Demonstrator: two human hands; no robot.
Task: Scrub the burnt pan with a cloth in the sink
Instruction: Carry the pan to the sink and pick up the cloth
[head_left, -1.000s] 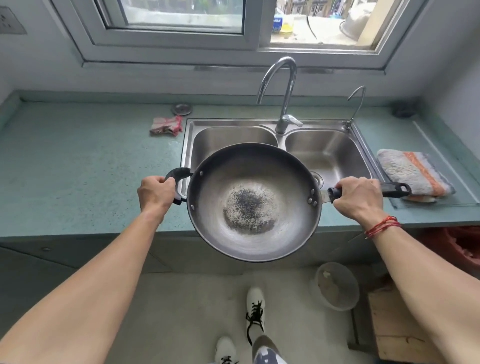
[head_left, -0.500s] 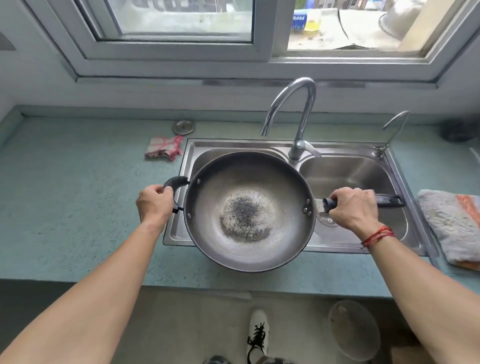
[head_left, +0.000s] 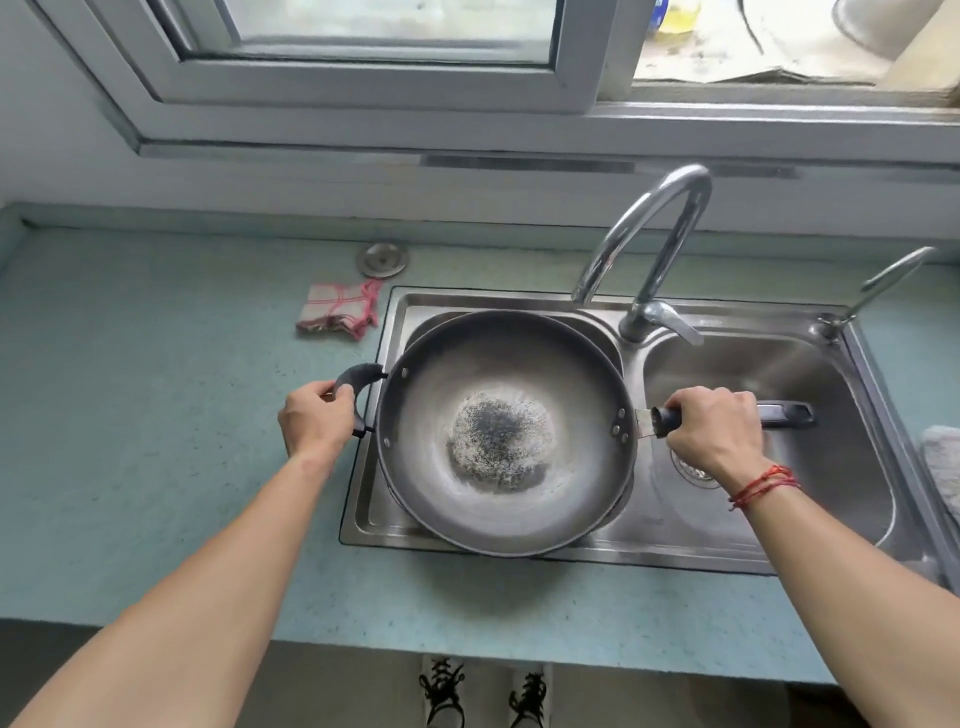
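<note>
Fingers (head_left: 332, 391) of our left hand (head_left: 314, 423) curl round the short black loop handle (head_left: 358, 376) on the pan's left side, and our right hand (head_left: 714, 434) is wrapped tight round the long black handle (head_left: 784, 415), near where it joins the metal. Between them we hold the pan (head_left: 511, 358) level over the left basin of the steel sink (head_left: 727, 553), which it nearly covers; whether it sits on the rim or hangs just above it we cannot tell. It is a wide, round, grey metal pan with a dull, streaky inside. At the bottom lies a burnt patch (head_left: 491, 447), black at the middle and fading to pale specks at the edge. The long handle reaches across the right basin (head_left: 810, 374), above the drain (head_left: 693, 467). A tall curved tap (head_left: 654, 234) stands behind the divider, its spout arching over the far rim of the pan, and a smaller tap (head_left: 883, 280) stands at the sink's far right corner. On the blue-green counter (head_left: 156, 415), just left of the sink's far corner, lies a folded red-and-white cloth (head_left: 337, 312), apart from both hands, with a round metal disc (head_left: 383, 260) behind it. A red string bracelet (head_left: 763, 486) circles our right wrist, a grey towel (head_left: 943, 462) shows at the right edge, and our laced shoes (head_left: 441, 691) stand below the counter's front.
</note>
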